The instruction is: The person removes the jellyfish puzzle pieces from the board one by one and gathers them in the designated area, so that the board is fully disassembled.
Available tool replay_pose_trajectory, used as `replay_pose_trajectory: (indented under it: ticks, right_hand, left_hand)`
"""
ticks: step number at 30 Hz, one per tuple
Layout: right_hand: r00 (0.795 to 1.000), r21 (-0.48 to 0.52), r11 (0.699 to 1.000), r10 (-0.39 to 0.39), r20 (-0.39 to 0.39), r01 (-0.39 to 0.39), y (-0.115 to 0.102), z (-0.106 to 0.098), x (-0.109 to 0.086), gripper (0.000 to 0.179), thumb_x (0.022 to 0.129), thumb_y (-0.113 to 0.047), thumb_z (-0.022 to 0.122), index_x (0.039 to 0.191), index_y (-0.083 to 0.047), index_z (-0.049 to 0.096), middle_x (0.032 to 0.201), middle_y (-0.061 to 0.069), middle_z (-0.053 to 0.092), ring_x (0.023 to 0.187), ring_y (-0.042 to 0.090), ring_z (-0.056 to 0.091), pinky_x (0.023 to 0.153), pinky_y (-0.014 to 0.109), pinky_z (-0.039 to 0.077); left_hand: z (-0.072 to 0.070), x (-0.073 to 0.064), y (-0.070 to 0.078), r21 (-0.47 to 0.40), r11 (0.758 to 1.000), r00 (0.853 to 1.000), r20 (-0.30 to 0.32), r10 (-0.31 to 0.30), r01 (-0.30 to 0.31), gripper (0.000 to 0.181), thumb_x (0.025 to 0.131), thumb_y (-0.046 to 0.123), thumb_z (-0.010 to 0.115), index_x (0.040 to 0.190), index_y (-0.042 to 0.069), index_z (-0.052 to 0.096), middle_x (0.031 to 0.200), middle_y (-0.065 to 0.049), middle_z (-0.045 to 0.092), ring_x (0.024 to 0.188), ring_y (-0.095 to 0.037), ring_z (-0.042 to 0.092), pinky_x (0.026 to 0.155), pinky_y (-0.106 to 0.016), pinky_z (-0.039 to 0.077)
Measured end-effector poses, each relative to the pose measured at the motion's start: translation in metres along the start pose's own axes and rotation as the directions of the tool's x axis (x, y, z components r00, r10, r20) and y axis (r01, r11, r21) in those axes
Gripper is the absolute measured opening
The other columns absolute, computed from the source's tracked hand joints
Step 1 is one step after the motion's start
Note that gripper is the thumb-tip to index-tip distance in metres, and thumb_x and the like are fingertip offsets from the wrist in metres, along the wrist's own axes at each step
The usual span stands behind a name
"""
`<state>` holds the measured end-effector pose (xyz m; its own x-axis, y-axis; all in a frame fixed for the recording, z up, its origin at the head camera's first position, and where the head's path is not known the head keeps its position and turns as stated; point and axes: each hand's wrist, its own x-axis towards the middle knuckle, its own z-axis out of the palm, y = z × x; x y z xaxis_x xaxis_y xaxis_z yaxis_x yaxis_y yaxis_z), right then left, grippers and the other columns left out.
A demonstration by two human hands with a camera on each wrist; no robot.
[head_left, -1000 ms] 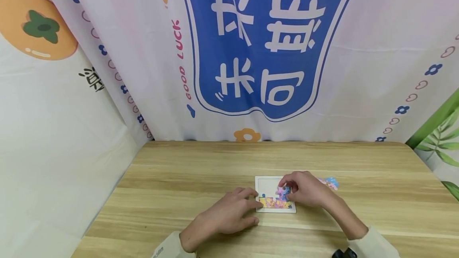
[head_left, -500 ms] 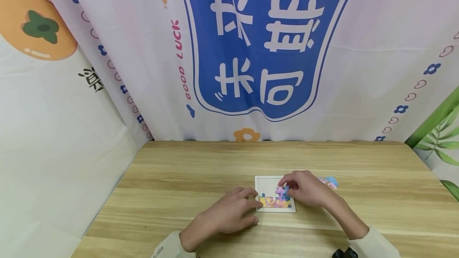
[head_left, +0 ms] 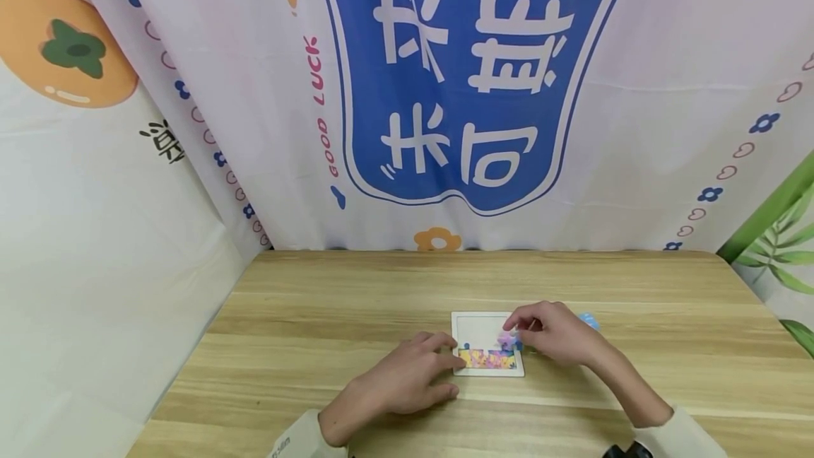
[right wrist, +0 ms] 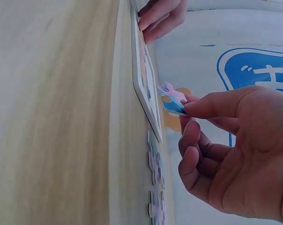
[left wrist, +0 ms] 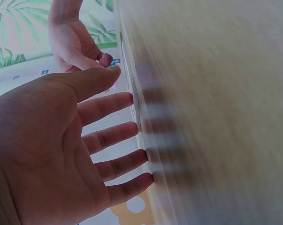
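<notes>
A white puzzle tray (head_left: 481, 314) lies flat on the wooden table. Along its near side runs a row of joined yellow and pink puzzle pieces (head_left: 486, 359). My right hand (head_left: 556, 334) pinches a pink and blue puzzle piece (right wrist: 173, 99) between thumb and forefinger, its other fingers curled in. In the right wrist view that piece is tilted and raised off the tray. My left hand (head_left: 410, 377) is spread with its fingers nearly straight, and the fingertips rest at the tray's left edge. The left wrist view shows the same hand (left wrist: 52, 140) with nothing in its palm.
Loose puzzle pieces (right wrist: 155, 159) lie on the table right of the tray, partly hidden behind my right hand in the head view. A printed cloth (head_left: 636, 161) hangs behind the table's far edge. A black object (head_left: 628, 451) shows by my right sleeve.
My right hand has lifted the pink and blue puzzle piece from the upper right of the joined row and shifted slightly right with it. The left hand stays in place.
</notes>
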<state>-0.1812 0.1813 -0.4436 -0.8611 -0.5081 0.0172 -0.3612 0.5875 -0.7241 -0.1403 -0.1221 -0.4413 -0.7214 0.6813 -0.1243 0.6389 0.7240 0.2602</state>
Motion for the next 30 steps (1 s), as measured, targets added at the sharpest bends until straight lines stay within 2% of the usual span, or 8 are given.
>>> replay_pose_trajectory:
  ticks: [7,18,30]
  right_hand:
    - [1.0,0.026,1.0,-0.01,-0.012,0.01,0.006,-0.004,-0.006,0.016,0.1,-0.007,0.067,0.108,-0.012,0.08,0.09,-0.002,0.071,0.07,0.002,0.054,0.063,0.022,0.047]
    - [1.0,0.101,0.995,0.015,0.008,-0.015,0.018,-0.016,-0.019,0.018,0.102,-0.007,0.065,0.114,-0.007,0.078,0.093,0.003,0.072,0.066,0.004,0.055,0.055,0.024,0.049]
    - [0.997,0.031,0.998,0.06,-0.047,-0.058,0.036,-0.03,-0.035,0.017,0.101,-0.01,0.068,0.112,-0.01,0.08,0.089,0.001,0.068,0.07,0.004,0.052,0.06,0.023,0.047]
  left_hand:
    - [0.0,-0.001,0.0,-0.005,1.0,1.0,0.001,-0.002,0.002,0.041,0.104,0.041,0.071,0.142,0.028,0.071,0.155,0.002,0.058,0.142,-0.024,0.055,0.112,-0.05,0.054]
    - [0.002,-0.001,0.0,0.009,1.0,1.0,-0.012,0.008,-0.008,0.04,0.104,0.041,0.072,0.142,0.028,0.071,0.155,0.002,0.058,0.142,-0.024,0.056,0.112,-0.049,0.054]
    - [0.0,-0.002,0.0,0.009,1.0,1.0,-0.013,0.014,-0.014,0.041,0.104,0.041,0.071,0.142,0.028,0.071,0.155,0.001,0.058,0.143,-0.025,0.055,0.113,-0.049,0.053]
